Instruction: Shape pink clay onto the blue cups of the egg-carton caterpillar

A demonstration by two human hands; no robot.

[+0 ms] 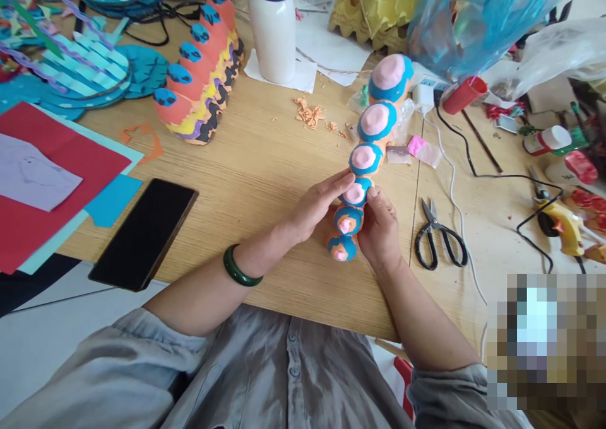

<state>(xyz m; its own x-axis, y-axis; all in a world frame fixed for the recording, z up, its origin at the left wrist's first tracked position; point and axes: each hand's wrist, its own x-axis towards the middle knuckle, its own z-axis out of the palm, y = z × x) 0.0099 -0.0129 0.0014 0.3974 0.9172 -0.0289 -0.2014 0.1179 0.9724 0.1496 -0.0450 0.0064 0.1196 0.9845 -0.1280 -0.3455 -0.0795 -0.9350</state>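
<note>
Clay caterpillar (365,159) w/ round pink-blue segs

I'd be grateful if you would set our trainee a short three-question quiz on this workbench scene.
1. Which wrist wears the green bangle?
2. True or false: the black-handled scissors lie to the person's left of the black smartphone.
3. What colour ring surrounds each pink top on the segmented craft caterpillar held by the left hand and right hand?

Key: 1. Left. 2. False. 3. Blue.
</note>
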